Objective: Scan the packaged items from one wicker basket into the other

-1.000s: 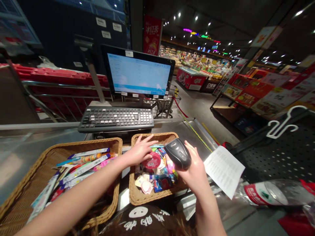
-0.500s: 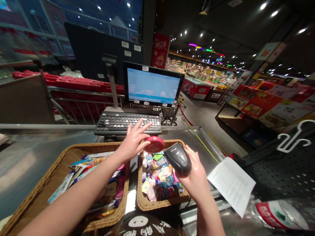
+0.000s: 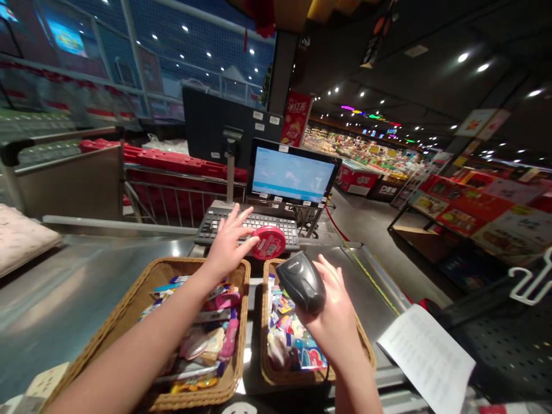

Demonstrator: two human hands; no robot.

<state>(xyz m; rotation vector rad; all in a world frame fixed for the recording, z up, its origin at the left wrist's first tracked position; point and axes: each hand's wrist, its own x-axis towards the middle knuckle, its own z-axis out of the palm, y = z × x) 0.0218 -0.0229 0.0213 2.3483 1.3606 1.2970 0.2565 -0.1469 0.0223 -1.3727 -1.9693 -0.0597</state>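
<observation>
Scanning, head view | left hand (image 3: 226, 244) grip clamping red round tin (image 3: 268, 242) above small basket's (image 3: 293, 378) far rim | right hand (image 3: 332, 305) grip clamping scanner (image 3: 301, 282) over basket | judging: one item lifted out, many packets waiting inside

Small ceiling lights (image 3: 463, 57) are glowing over a dim supermarket, and a grey floor (image 3: 366, 215) is running toward brightly lit shelves (image 3: 366, 152). A steel worktop (image 3: 77, 293) is reflecting the light, with red carts (image 3: 172, 164) standing behind it.
</observation>
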